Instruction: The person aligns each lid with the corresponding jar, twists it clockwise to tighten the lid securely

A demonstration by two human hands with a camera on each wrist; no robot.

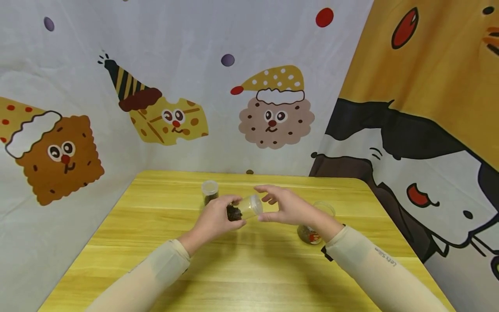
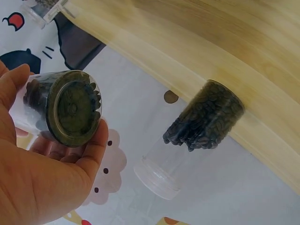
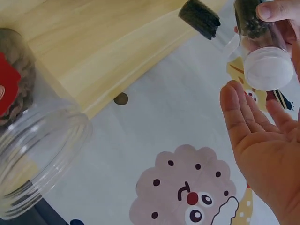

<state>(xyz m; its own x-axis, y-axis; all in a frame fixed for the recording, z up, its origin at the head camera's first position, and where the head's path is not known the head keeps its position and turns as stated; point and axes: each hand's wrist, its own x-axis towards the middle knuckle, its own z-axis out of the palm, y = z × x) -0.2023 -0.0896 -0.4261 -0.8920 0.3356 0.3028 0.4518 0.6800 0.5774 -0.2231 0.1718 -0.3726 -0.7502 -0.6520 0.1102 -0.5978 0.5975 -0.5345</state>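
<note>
My left hand (image 1: 218, 216) grips a small clear plastic jar (image 1: 249, 207) round its lower part. Tipped on its side, this jar has its whitish lid (image 3: 268, 70) towards my right hand and dark pieces gathered at its base. My right hand (image 1: 290, 207) is beside the lid, thumb and fingers spread apart, nothing between them. In the left wrist view, the jar's round base (image 2: 74, 110) faces the camera above my left fingers. A second lidded jar (image 2: 206, 117), part filled with dark seed-like pieces, stands on the table behind my left hand.
A larger clear jar (image 1: 308, 235) with a red label and brownish contents stands behind my right forearm, partly hidden; its wide threaded rim (image 3: 51, 154) shows close up. The wooden table (image 1: 241, 277) ends at a cartoon-printed cloth (image 1: 183, 34) behind and at the sides.
</note>
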